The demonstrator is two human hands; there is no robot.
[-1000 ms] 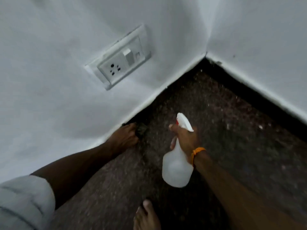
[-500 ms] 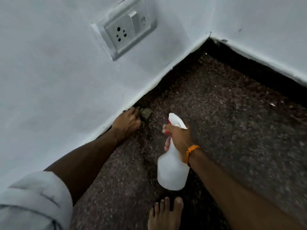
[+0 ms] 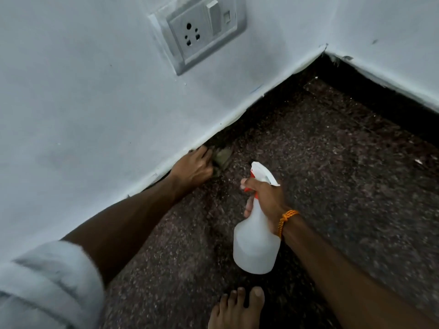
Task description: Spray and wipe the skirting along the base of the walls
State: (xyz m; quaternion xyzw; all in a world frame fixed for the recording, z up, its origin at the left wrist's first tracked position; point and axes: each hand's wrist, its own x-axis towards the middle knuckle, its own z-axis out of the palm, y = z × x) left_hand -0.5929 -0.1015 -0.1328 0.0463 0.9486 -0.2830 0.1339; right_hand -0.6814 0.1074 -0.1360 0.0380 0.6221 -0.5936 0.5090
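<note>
My left hand [image 3: 193,167] presses a small greenish cloth [image 3: 222,156] against the dark skirting [image 3: 259,115] at the foot of the white left wall. The cloth pokes out beyond my fingers toward the corner. My right hand [image 3: 266,197] grips the neck of a white spray bottle [image 3: 256,243] with a white and red trigger head, held upright above the floor, nozzle aimed toward the wall. An orange thread band sits on that wrist.
A grey wall socket with switch [image 3: 202,29] sits on the left wall above the skirting. The two walls meet in a corner [image 3: 325,52] at upper right. The floor [image 3: 332,174] is dark speckled stone. My bare foot [image 3: 237,307] stands at the bottom edge.
My left hand with the cloth has slid along the skirting toward the corner. The view has shifted forward and lower, and my foot shows more. The bottle stays held upright.
</note>
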